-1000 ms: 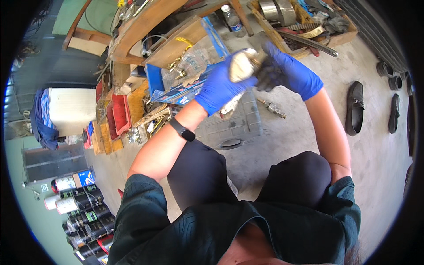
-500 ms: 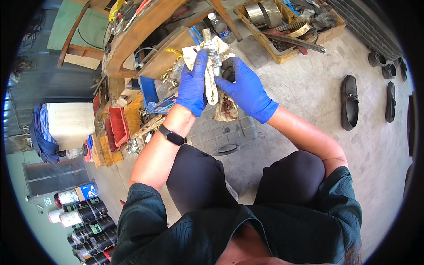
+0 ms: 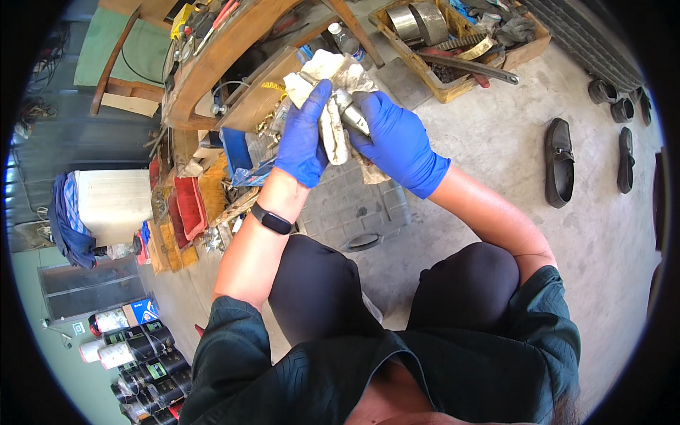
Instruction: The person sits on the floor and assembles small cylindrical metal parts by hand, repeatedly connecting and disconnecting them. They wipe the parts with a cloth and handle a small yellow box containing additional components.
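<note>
Just above the centre of the frame, both hands in blue gloves meet around a small grey cylindrical metal part [image 3: 352, 113] wrapped in a dirty off-white cloth rag [image 3: 331, 106]. The left hand [image 3: 303, 134] presses the rag flat against the part, fingers together and stretched upward along the cloth. The right hand [image 3: 397, 142] has its fingers curled and clamped on the part's lower end (the fingertips themselves are hidden behind the rag).

This looks like the wiping step, the metal only partly exposed. The next move would seem to call for turning the part inside the cloth while holding it firmly.

A wooden crate of metal rings and tools [image 3: 460, 49] sits at upper right, a pair of black shoes [image 3: 559, 170] at right.
</note>
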